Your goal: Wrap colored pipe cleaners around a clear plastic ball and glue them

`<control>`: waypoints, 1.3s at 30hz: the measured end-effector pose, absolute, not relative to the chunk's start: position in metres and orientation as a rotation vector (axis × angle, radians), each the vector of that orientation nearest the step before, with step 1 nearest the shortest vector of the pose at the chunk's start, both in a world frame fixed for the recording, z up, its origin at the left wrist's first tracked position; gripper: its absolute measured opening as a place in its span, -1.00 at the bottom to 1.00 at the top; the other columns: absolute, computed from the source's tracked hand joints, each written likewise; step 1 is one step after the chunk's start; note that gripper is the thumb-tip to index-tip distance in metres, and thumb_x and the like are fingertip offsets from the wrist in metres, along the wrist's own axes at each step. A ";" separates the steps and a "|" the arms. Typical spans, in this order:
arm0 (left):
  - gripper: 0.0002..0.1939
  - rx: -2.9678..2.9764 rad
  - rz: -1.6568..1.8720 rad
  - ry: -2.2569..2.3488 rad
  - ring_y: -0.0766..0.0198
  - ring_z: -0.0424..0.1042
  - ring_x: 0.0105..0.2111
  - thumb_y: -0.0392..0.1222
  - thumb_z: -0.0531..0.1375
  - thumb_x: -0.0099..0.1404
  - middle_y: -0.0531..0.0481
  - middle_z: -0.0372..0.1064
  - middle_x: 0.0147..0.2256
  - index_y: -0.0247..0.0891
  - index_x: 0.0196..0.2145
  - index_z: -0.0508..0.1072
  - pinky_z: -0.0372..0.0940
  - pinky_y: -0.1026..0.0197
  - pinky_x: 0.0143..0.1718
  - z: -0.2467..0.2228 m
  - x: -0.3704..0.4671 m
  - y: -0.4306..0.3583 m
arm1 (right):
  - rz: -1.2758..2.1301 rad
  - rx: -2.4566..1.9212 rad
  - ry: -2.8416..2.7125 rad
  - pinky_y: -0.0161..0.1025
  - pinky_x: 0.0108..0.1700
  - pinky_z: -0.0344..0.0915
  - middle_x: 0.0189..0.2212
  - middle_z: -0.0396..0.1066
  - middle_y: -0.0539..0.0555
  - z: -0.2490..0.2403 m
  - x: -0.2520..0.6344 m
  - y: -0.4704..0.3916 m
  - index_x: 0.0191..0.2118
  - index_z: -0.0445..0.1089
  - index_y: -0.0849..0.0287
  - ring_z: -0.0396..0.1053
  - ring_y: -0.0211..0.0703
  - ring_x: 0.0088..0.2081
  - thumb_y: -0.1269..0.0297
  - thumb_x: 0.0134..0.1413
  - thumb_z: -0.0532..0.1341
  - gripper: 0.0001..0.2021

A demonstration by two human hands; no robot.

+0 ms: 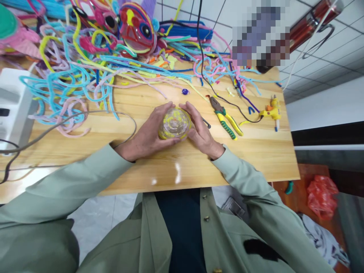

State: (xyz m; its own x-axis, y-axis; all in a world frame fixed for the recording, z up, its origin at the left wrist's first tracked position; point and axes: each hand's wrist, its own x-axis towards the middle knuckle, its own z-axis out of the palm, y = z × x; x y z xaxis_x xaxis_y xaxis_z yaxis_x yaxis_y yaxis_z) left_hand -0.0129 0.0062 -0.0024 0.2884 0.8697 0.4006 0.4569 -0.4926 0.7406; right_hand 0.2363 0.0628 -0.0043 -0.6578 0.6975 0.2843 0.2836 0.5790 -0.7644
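Observation:
A round, clear dome-like piece with yellow edging [175, 123] is held between both hands above the wooden table. My left hand [152, 131] curves around its left side, with the thumb along the lower edge. On the other side, my right hand [200, 129] wraps its right edge, fingers pointing up and inward. Pliers with green and yellow handles [226, 119] lie to the right of my right hand. A small dark blue coil [185, 91] sits just beyond the fingertips.
Tangled fuzzy stems [79, 81] cover the back left of the table [256, 163]. Behind them is a red mask-like figure [138, 32]. A yellow glue gun [272, 112] with a black cord lies right; a white box [14, 110] stands left, with a grey cable nearby.

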 end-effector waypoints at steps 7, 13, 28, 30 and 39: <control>0.06 2.145 1.112 1.135 -0.25 0.19 0.51 0.37 0.37 0.41 -0.27 0.12 0.50 0.00 0.60 -0.05 0.20 -0.31 0.55 -0.012 -0.021 0.008 | 0.961 -0.726 -2.265 0.11 0.67 0.05 0.59 0.18 0.10 0.006 0.236 0.060 0.58 0.12 0.00 0.11 0.02 0.61 -0.26 0.56 -0.02 -0.29; 0.05 2.155 1.095 1.146 -0.23 0.23 0.49 0.35 0.37 0.42 -0.29 0.15 0.48 -0.02 0.60 -0.04 0.26 -0.31 0.51 -0.010 -0.021 0.007 | 0.947 -0.709 -2.196 0.14 0.62 0.16 0.57 0.20 0.16 0.008 0.234 0.057 0.59 0.07 -0.02 0.17 0.05 0.58 -0.29 0.54 0.01 -0.27; 0.19 2.313 1.006 1.151 -0.34 0.17 0.51 0.33 0.39 0.42 -0.44 0.06 0.49 -0.08 0.62 -0.27 0.24 -0.38 0.48 -0.004 -0.018 0.002 | 0.747 -0.664 -2.297 0.35 0.59 0.16 0.58 0.09 0.17 -0.017 0.221 0.053 0.65 -0.50 -0.23 0.14 0.26 0.57 -0.45 0.41 0.04 -0.01; 0.22 2.318 1.022 1.143 -0.33 0.17 0.51 0.32 0.39 0.42 -0.43 0.06 0.49 -0.05 0.63 -0.32 0.22 -0.39 0.49 -0.007 -0.018 0.003 | 0.767 -0.677 -2.293 0.36 0.60 0.14 0.58 0.09 0.18 -0.017 0.222 0.053 0.65 -0.47 -0.22 0.14 0.26 0.57 -0.47 0.38 0.06 0.00; 0.20 2.254 1.109 1.094 -0.25 0.24 0.48 0.27 0.40 0.43 -0.37 0.15 0.47 -0.01 0.64 -0.30 0.24 -0.37 0.48 -0.006 -0.010 0.004 | 0.720 -0.646 -2.286 0.32 0.59 0.17 0.54 0.16 0.26 -0.016 0.223 0.056 0.64 -0.38 -0.10 0.18 0.22 0.55 -0.52 0.38 -0.08 -0.03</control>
